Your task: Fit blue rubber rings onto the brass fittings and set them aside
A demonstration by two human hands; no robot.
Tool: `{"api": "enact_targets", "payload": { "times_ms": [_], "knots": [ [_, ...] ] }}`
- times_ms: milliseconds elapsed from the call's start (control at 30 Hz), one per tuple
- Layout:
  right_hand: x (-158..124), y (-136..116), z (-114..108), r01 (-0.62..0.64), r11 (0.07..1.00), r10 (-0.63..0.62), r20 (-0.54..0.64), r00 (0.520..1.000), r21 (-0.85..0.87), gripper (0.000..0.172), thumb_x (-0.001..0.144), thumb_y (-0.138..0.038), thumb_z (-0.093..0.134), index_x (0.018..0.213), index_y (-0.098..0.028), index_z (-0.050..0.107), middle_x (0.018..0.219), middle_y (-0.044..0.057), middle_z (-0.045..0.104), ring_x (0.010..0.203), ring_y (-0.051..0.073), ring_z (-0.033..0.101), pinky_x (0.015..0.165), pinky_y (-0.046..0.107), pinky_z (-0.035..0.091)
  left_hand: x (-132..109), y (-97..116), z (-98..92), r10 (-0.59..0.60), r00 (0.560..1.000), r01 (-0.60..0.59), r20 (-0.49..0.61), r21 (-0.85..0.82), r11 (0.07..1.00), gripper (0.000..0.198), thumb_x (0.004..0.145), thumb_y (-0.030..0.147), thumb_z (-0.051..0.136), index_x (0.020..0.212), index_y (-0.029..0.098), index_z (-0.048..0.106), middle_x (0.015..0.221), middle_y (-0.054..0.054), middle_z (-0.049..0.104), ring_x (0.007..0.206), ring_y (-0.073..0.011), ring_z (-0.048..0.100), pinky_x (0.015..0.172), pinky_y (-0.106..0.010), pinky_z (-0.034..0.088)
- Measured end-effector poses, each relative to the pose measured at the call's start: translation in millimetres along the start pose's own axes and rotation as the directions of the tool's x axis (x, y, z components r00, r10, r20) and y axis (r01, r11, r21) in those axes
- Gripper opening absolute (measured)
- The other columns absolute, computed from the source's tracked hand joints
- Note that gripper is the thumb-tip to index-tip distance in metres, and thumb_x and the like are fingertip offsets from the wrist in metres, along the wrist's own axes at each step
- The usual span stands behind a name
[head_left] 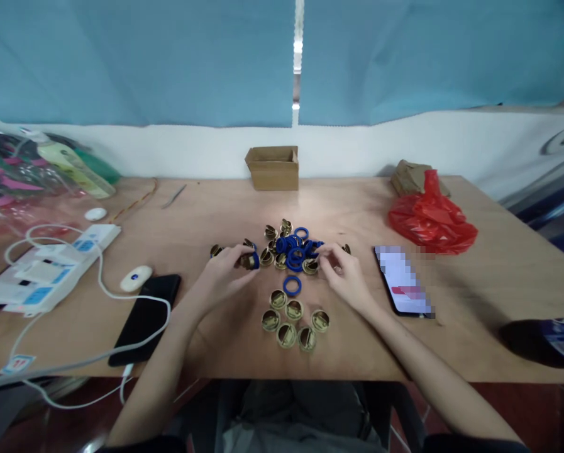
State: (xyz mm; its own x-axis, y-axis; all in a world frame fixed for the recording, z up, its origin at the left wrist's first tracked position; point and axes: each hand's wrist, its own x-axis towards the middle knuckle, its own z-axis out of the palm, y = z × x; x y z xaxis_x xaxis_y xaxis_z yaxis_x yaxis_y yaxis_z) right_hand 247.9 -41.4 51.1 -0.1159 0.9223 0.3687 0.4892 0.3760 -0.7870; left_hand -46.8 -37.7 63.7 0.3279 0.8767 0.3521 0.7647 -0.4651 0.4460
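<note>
Brass caps (pixel 291 318) lay near, between both wrists — left hand (pixel 225 270) pinched a cap with blue ring (pixel 251 260); right hand (pixel 342 274) curled, fingers at the ring pile (pixel 295 248), its hold unclear.

We see our own two hands — the left hand (pixel 225 267) and the right hand (pixel 345 277) — both bare, with no gloves, rings or watch showing. Our forearms are uncovered too; no sleeves reach into view — nothing is worn at the wrists. Low in the frame, our lap shows grey-green clothing, loose and creased.
</note>
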Motion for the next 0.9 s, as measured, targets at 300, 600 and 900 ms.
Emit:
{"api": "enact_targets", "payload": {
  "times_ms": [300,600,900],
  "knots": [
    [10,10,-8,-0.068,0.993,0.061,-0.077,0.995,-0.098,0.012,0.089,-0.021,0.051,0.089,-0.019,0.063,0.077,0.003,0.068,0.064,0.017,0.061,0.062,0.029,0.045,-42,-27,3.8,-0.097,0.98,0.055,0.171,0.233,0.971,0.029,0.089,0.029,0.062,0.117,0.02,0.065,0.11,-0.012,0.068,0.106,-0.0315,0.064,0.094,-0.046,0.052],
    [8,23,-3,0.23,0.931,-0.199,0.131,0.971,-0.284,0.017,0.088,-0.012,0.052,0.096,-0.02,0.065,0.092,0.006,0.063,0.082,0.021,0.06,0.078,0.033,0.048,23,33,28.3,0.276,0.96,-0.278,0.035,0.156,0.948,0.016,0.094,0.021,0.056,0.104,0.019,0.068,0.11,-0.014,0.069,0.105,-0.0312,0.063,0.096,-0.049,0.049],
    [7,19,0,0.28,0.941,-0.255,0.147,0.956,-0.191,0.012,0.093,-0.014,0.055,0.086,-0.021,0.062,0.091,0.006,0.061,0.083,0.02,0.06,0.077,0.032,0.05,42,64,79.3,0.325,0.945,-0.325,-0.031,-0.003,0.946,0.027,0.096,0.03,0.059,0.118,0.014,0.062,0.116,-0.014,0.066,0.109,-0.0289,0.061,0.096,-0.044,0.049]
  ]
}}
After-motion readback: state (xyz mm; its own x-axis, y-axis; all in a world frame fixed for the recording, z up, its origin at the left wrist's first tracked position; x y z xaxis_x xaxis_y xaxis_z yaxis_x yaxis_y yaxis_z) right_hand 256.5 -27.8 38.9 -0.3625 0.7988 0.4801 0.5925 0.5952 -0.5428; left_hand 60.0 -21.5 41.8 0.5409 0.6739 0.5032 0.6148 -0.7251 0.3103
